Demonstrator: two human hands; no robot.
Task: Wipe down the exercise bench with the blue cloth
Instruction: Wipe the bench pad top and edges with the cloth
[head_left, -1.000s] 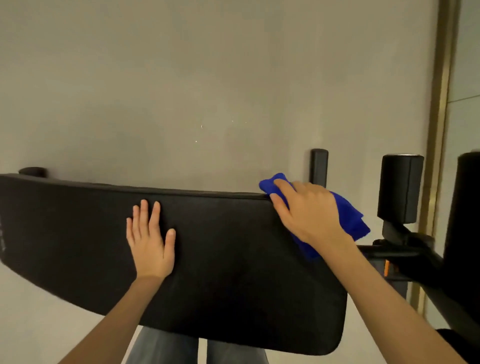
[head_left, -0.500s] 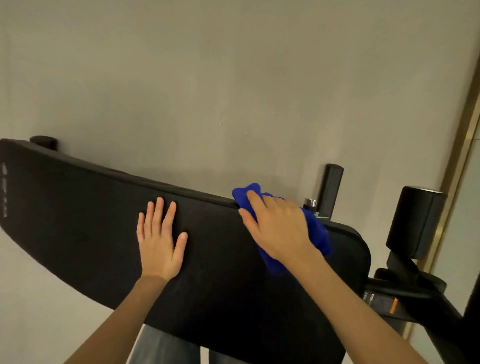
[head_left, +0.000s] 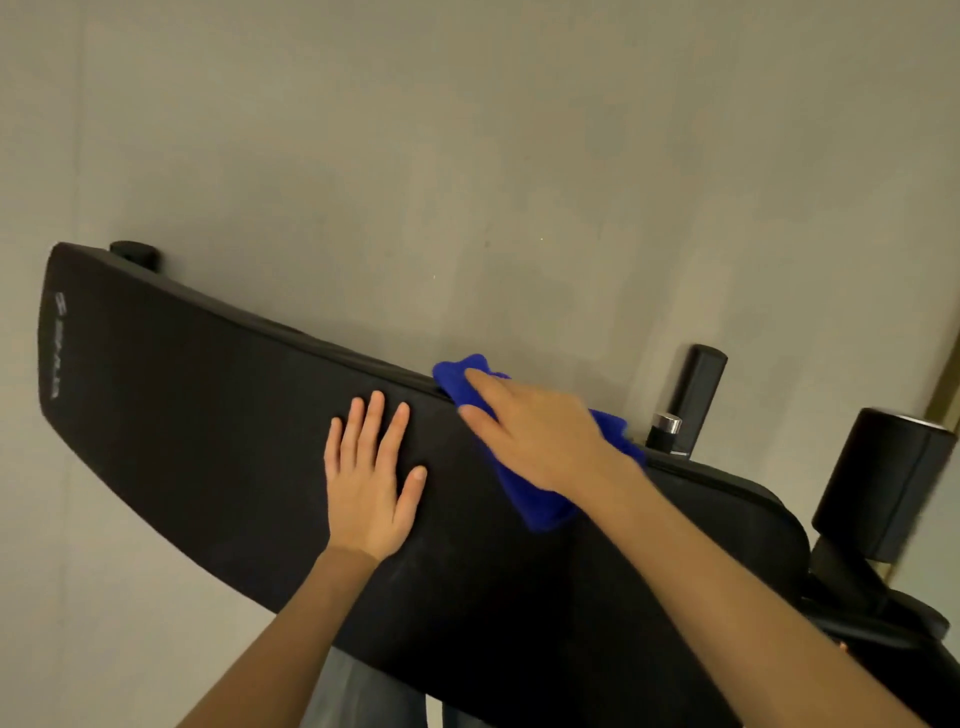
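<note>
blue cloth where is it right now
In the head view the blue cloth sits right of centre on the far edge of the bench pad, pressed under the right hand, just right of the left hand lying flat on the pad.

Long black padded bench top (head_left: 208, 441): matt, finely grained like vinyl, with faint dusty smears towards its near edge. On it, the bright blue cloth (head_left: 540, 504): soft, fuzzy fabric, rumpled, no shine at all. Small silver knob (head_left: 666, 423): polished metal, catching the light. Black square post (head_left: 698, 395) beside it has a smooth satin finish. Black cylindrical roller pad (head_left: 883, 488) has smooth skin with a dull sheen. Grey floor (head_left: 467, 156) is matt, smooth, lightly mottled. Gold edge strip (head_left: 946, 395) looks metallic.
</note>
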